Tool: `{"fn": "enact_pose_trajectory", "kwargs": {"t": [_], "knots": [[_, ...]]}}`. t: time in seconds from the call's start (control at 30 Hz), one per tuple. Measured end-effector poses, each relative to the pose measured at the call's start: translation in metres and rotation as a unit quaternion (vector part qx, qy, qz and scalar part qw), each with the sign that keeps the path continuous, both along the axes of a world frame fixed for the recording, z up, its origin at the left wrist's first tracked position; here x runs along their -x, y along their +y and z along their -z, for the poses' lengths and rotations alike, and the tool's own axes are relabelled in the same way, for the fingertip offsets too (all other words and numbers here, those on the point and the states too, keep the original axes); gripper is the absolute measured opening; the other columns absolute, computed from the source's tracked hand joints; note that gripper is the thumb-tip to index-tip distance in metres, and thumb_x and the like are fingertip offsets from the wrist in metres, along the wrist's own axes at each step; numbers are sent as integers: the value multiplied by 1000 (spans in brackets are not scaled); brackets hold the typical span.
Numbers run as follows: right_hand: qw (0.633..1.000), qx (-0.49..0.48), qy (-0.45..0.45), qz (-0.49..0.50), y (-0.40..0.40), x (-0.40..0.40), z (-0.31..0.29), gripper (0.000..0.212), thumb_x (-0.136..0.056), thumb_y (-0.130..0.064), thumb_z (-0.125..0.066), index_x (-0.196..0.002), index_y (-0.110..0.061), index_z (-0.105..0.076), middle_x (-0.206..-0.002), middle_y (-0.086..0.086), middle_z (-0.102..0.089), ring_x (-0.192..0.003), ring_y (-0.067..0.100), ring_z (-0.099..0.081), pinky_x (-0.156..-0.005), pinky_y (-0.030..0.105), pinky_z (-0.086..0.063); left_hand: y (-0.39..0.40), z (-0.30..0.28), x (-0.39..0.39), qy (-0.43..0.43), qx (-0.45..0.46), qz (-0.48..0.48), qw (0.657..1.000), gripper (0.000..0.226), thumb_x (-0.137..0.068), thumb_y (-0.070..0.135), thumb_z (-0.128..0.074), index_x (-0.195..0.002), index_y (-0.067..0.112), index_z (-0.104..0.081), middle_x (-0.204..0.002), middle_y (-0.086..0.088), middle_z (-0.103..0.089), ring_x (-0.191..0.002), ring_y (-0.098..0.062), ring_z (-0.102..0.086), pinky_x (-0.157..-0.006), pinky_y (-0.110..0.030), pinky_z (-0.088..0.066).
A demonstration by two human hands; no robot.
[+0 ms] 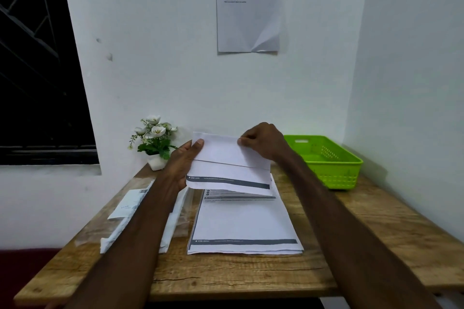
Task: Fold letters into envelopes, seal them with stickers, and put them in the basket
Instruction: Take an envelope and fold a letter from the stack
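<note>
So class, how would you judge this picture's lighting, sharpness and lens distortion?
Head view: dim, even indoor light; the window is black. The wide lens bows the table edges. The wall notice print is too soft to read. The green basket casts a faint shadow.

Both bare forearms reach forward and converge above the table (376,228). The left hand (185,160) holds the left edge of the folded letter (226,158), thumb (198,145) flat across its front and fingers hidden behind. The right hand (261,140), knuckles up, pinches the letter's upper right part with curled fingers.
</note>
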State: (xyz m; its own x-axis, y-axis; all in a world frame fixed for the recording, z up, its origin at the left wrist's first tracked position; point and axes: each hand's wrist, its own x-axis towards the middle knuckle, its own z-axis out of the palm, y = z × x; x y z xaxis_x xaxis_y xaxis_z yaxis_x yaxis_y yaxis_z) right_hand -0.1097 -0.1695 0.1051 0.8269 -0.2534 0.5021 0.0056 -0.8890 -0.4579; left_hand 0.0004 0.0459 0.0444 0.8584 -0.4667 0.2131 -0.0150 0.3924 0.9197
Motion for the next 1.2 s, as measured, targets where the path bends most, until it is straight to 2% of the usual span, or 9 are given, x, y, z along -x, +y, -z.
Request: {"fn": "enact_pose_trajectory", "kwargs": {"t": [0.23, 0.33, 0.4, 0.57, 0.63, 0.77, 0.93, 1.13, 1.2], "knots": [[991, -117, -52, -42, -49, 27, 17, 7, -85, -23, -78, -86, -20, -85, -83, -9, -79, -83, 4, -73, -79, 33, -57, 3, 0, -6, 1, -8, -4, 1000, 27, -94, 28, -70, -116, 13, -70, -120, -20, -71, -102, -35, -71, -86, -54, -60], [962, -253, -60, -80, -45, 30, 29, 19, -87, -20, -78, -84, -2, -77, -80, 5, -76, -76, 22, -74, -73, 43, -60, 6, -1, -6, 5, -7, -12, 1000, 30, -94, 31, -69, -119, 14, -69, -122, -19, -71, -106, -36, -70, -92, -59, -56], [936, -325, -49, -126, -42, 32, 33, 31, -85, -22, -80, -86, 7, -68, -79, 7, -68, -72, 19, -70, -70, 38, -58, 7, -2, -5, 11, 5, -9, 1000, 36, -95, 32, -69, -126, 13, -67, -122, -17, -72, -111, -37, -69, -93, -62, -54], [914, -369, -55, -157, -37, 34, 36, 20, -92, -15, -74, -76, -5, -68, -67, -4, -65, -59, 7, -60, -57, 21, -49, 7, -8, 4, 19, 17, 41, 999, 40, -97, 25, -67, -133, 8, -62, -124, -18, -71, -112, -36, -69, -87, -57, -58], [904, -388, -88, -153, -38, 32, 37, 11, -93, -14, -73, -91, -3, -75, -81, 1, -74, -71, 13, -66, -65, 26, -54, 7, -8, 8, 17, -13, 60, 998, 33, -95, 19, -69, -126, 7, -66, -118, -17, -73, -100, -30, -74, -78, -48, -63], [884, -428, -105, -153, -41, 28, 40, 22, -93, -14, -72, -112, -4, -75, -110, 19, -76, -91, 28, -72, -79, 41, -61, 4, -5, 9, 44, -70, 51, 995, 20, -93, 6, -68, -113, 4, -68, -105, -15, -75, -84, -23, -76, -65, -38, -64], [877, -432, -120, -171, -41, 29, 39, 25, -95, -11, -70, -119, -4, -74, -111, 13, -77, -93, 23, -73, -73, 33, -61, 2, -3, 5, 81, -42, 46, 995, 18, -101, 9, -56, -115, 2, -65, -95, -14, -76, -77, -24, -77, -61, -38, -64], [918, -312, -136, -202, -46, 34, 39, 29, -96, 1, -64, -123, -3, -72, -127, 3, -71, -119, 8, -65, -89, 25, -57, 2, -8, 11, 148, 40, 86, 984, 32, -108, 18, -40, -115, -3, -63, -99, -20, -76, -81, -30, -77, -64, -44, -64], [937, -250, -151, -192, -49, 34, 44, 34, -91, 9, -62, -118, -7, -76, -133, 2, -67, -126, 7, -61, -100, 32, -54, 3, -10, 11, 143, 63, 97, 983, 33, -106, 17, -39, -116, -2, -64, -108, -22, -72, -85, -33, -76, -67, -46, -64]]}}
